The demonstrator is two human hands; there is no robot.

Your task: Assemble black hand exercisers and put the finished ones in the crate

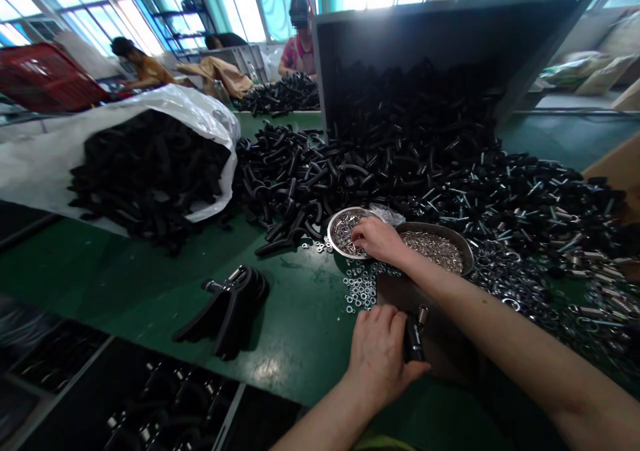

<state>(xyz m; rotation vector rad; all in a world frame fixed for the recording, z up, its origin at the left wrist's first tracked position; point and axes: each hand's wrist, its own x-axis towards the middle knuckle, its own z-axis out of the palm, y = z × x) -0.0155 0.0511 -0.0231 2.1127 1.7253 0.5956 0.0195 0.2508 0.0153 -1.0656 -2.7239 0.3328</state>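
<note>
My left hand (375, 351) is closed around a black hand grip strengthener (414, 341), mostly covered by my fingers. A coiled metal spring (423, 314) shows at its upper end. Farther forward, my right hand (377, 238) reaches into a round metal bowl (331, 241) of small shiny metal parts. Its fingers are pinched together among them, and what they hold is too small to make out. Beside that bowl stands an oval metal tin (469, 254) of small metal pieces. Loose nuts (361, 292) lie between the bowl and my left hand.
Several finished hand grips (235, 304) stand together on the green table (300, 331). A white sack (220, 114) spills black handles on the left. Behind the bowls, a tilted grey bin (323, 71) pours out more. Springs (595, 311) lie right. Other people work beyond.
</note>
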